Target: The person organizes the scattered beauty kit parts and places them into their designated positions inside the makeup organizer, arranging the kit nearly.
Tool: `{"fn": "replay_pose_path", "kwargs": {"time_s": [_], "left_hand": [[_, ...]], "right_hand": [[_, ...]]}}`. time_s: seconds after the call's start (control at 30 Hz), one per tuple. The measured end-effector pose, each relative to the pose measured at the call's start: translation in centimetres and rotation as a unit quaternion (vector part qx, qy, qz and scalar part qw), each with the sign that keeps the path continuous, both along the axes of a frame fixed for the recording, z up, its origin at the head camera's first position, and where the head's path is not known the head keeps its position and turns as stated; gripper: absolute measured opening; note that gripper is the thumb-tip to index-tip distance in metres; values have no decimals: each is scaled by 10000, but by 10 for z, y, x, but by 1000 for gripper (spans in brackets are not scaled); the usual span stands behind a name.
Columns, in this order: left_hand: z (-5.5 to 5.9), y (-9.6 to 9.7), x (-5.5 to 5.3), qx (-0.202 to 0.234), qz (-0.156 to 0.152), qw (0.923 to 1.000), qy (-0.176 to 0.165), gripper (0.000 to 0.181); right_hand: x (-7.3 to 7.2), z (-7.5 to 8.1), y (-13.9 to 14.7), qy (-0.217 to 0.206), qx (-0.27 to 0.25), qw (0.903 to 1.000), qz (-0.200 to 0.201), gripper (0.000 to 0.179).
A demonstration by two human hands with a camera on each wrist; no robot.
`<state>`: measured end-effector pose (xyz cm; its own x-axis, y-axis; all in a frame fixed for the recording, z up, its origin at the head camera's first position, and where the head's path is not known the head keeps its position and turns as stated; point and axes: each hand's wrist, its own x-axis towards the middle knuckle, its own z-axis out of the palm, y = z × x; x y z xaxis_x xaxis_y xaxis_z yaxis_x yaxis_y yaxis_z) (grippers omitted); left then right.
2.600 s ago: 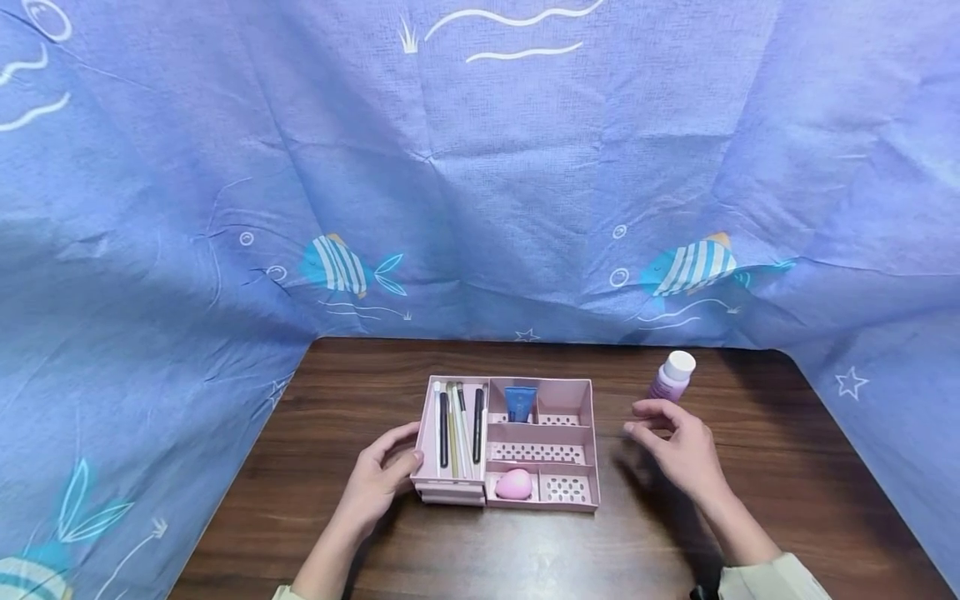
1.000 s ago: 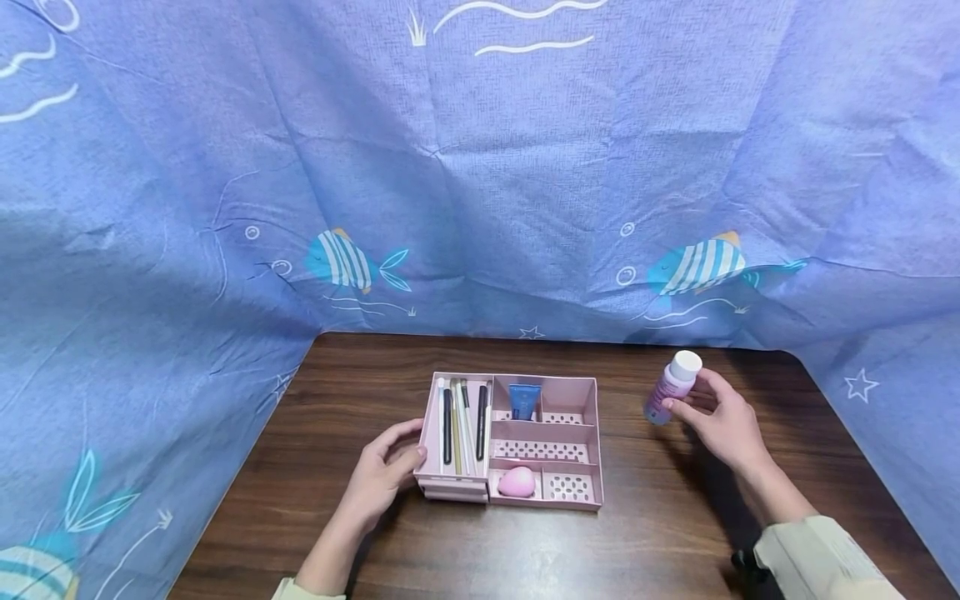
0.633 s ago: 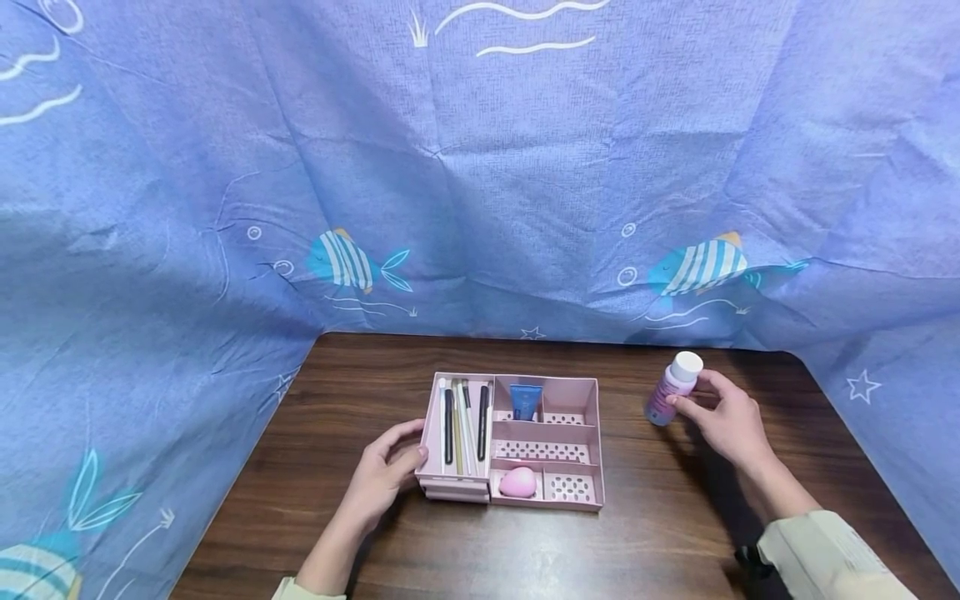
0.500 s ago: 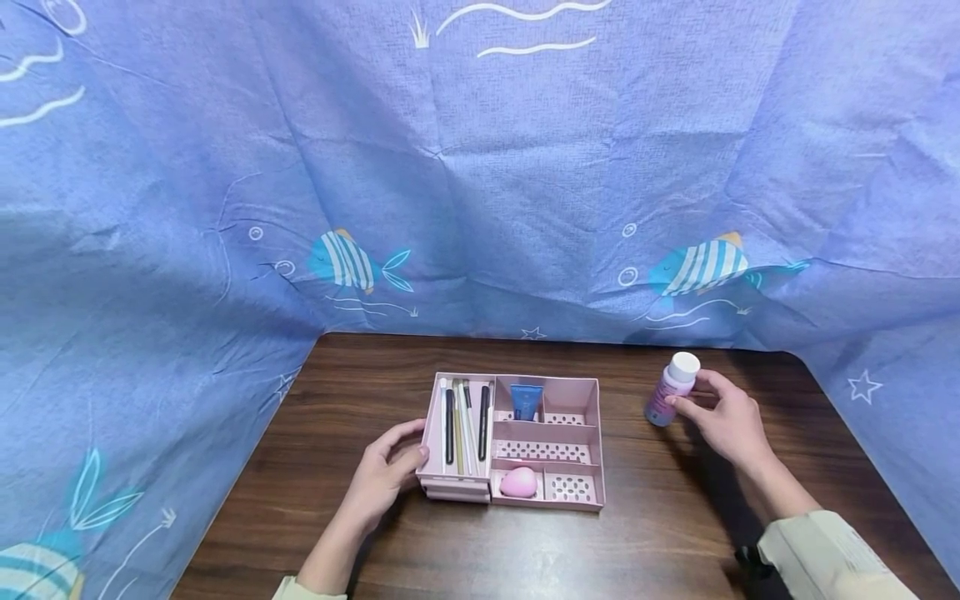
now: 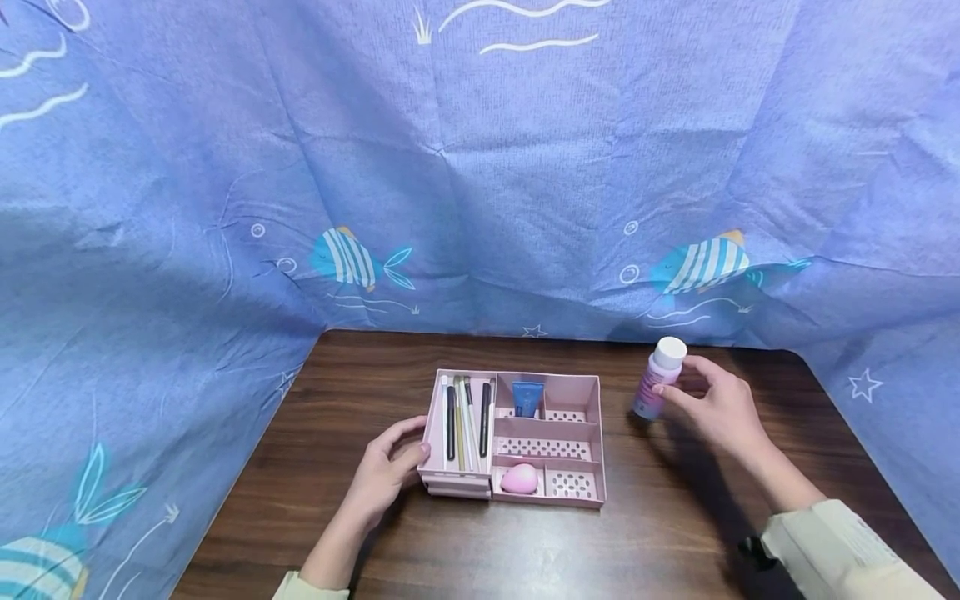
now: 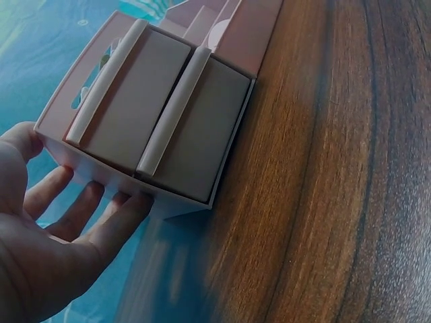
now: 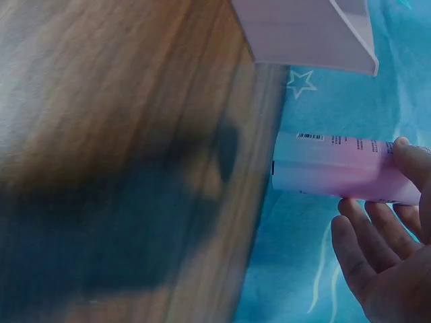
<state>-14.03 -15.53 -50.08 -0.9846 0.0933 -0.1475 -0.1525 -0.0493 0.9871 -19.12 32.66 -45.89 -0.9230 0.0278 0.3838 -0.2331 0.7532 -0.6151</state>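
My right hand (image 5: 723, 408) grips a small lilac bottle (image 5: 651, 385) with a white cap, thumb on one side and fingers on the other. In the right wrist view the bottle's base stands apart from its shadow on the table. My left hand (image 5: 382, 471) holds the left side of a pink organizer (image 5: 570, 431), thumb at the top rim and fingers against the side wall. Slim makeup brushes (image 5: 461, 433) lie in its left section. A blue tube (image 5: 527, 398) stands in a back compartment, and a pink makeup sponge (image 5: 520, 478) sits in a front one.
The dark wooden table (image 5: 360, 375) carries the organizer near its middle. Two drawers (image 6: 135, 101) face the front under the brush section. A blue fish-print cloth (image 5: 525, 208) hangs behind and beside the table.
My right hand first reached toward the standing bottle, then took hold of it. Over the last half second it has moved the bottle slightly left and up in the head view. My left hand stays at the organizer.
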Motion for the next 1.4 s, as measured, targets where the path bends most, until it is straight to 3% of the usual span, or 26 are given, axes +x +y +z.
{"fn": "replay_pose_path", "kwargs": {"time_s": [0.3,0.6,0.93,1.4], "left_hand": [[1,0,-1,-95,-10,10000,-9,44],[0,-2,0,-106,45,9999,-4,44],[-2,-2,0,-30,81,9999,-59,43],[-3,0,0,-71,103,9999,16,42]], "right_hand": [[-2,25,-14,275,-189,9994,104,42],[-3,39,-32,510,-374,9979,118,43],[-3,49,-57,686,-1020,9918,340,40],[-4,45,-74,281,-1120,9900,804,39]]}}
